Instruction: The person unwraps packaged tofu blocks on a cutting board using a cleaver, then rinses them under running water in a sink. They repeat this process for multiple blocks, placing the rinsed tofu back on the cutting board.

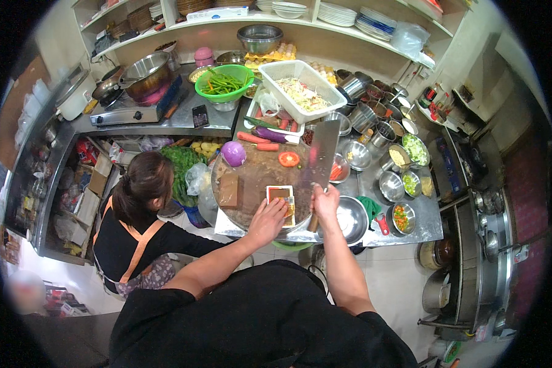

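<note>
My right hand (pixel 325 202) grips the handle of a large cleaver (pixel 324 149), its broad blade raised and pointing away from me over the right edge of a round wooden chopping block (pixel 257 177). My left hand (pixel 270 220) lies with fingers extended on a small white-edged package (pixel 286 221) at the block's near side. A brown rectangular block (pixel 229 191) rests to the left. Farther back on the board are a purple onion (pixel 233 153), a cut tomato half (pixel 289 159), carrots (pixel 267 147) and a purple eggplant (pixel 276 135).
A co-worker (pixel 142 221) crouches close on the left, an arm reaching below the counter. Metal bowls (pixel 352 218) crowd the right side. Behind the board stand a white basket (pixel 299 87) of shredded vegetables and a green basket (pixel 225 83) of green peppers. A gas stove (pixel 129 115) is back left.
</note>
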The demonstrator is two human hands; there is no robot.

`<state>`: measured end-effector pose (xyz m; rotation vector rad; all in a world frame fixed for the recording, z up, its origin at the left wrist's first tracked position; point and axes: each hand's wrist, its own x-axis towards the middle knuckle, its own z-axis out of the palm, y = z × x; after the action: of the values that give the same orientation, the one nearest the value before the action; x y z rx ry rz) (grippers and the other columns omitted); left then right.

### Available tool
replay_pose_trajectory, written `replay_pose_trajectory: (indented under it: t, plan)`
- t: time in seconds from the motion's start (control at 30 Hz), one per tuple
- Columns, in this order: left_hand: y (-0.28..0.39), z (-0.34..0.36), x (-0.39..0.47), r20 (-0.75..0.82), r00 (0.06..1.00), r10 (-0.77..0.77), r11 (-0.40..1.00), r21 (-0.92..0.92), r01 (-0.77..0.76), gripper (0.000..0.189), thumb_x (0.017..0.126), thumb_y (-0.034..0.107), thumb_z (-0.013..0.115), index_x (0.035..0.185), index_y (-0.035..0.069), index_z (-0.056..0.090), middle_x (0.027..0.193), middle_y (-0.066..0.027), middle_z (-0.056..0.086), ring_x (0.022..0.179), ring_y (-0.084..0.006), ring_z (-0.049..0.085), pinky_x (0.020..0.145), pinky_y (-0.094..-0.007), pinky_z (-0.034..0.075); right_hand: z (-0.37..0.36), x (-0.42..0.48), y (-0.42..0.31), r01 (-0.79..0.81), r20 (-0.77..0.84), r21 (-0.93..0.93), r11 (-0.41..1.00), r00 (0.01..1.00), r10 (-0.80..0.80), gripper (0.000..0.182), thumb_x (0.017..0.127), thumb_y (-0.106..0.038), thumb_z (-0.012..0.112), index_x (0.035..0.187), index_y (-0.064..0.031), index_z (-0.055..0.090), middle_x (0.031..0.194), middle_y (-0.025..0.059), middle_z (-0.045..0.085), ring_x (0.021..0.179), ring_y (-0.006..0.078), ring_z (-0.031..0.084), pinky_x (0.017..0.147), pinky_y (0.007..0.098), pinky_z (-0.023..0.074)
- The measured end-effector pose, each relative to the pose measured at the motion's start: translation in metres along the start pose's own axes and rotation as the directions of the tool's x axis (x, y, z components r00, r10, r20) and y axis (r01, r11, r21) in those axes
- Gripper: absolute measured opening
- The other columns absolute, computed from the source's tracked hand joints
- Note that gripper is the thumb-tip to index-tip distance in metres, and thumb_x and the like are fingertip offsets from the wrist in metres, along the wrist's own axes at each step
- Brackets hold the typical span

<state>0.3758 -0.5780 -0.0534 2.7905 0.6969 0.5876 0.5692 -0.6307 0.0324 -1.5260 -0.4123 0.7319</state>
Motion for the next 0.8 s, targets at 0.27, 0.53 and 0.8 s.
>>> replay_pose_trajectory:
  t: [0.27, 0.53, 0.8]
  plan:
    - [0.007, -0.001, -0.005, -0.192, 0.981, -0.009, 0.991, -0.132, -0.016, 0.025, 0.084, 0.008, 0.067, 0.109, 0.005, 0.072, 0.127, -0.0129, 0.065, 0.126, -0.0306, 0.056, 0.109, -0.048, 0.041, -0.092, -0.077, 0.04, 0.413, 0.204, -0.726, 0.55, 0.893, -0.402, 0.061, 0.081, -0.004, 0.062, 0.141, 0.0002, 0.051, 0.109, 0.029, 0.061, 0.1, 0.0467, 0.061, 0.085, 0.0513, 0.0502]
    - [0.002, -0.024, -0.008, -0.257, 0.947, -0.192, 0.921, -0.381, 0.084, 0.016, 0.076, -0.007, 0.063, 0.09, 0.001, 0.067, 0.109, -0.0143, 0.072, 0.107, -0.0343, 0.067, 0.095, -0.0452, 0.051, -0.077, -0.091, 0.078, 0.307, 0.234, -0.86, 0.407, 0.947, -0.22, 0.057, 0.081, 0.001, 0.058, 0.137, -0.0074, 0.058, 0.1, 0.0262, 0.058, 0.087, 0.0455, 0.064, 0.079, 0.0541, 0.0516]
    - [-0.044, -0.04, -0.027, -0.199, 0.956, -0.217, 0.824, -0.563, 0.07, 0.019, 0.075, -0.012, 0.059, 0.089, 0.001, 0.061, 0.103, -0.0147, 0.073, 0.097, -0.0351, 0.068, 0.085, -0.0437, 0.054, -0.025, -0.082, 0.107, 0.363, 0.35, -0.832, 0.42, 0.93, -0.111, 0.058, 0.084, -0.009, 0.066, 0.141, -0.006, 0.052, 0.109, 0.0284, 0.058, 0.097, 0.0463, 0.063, 0.085, 0.0534, 0.0518]
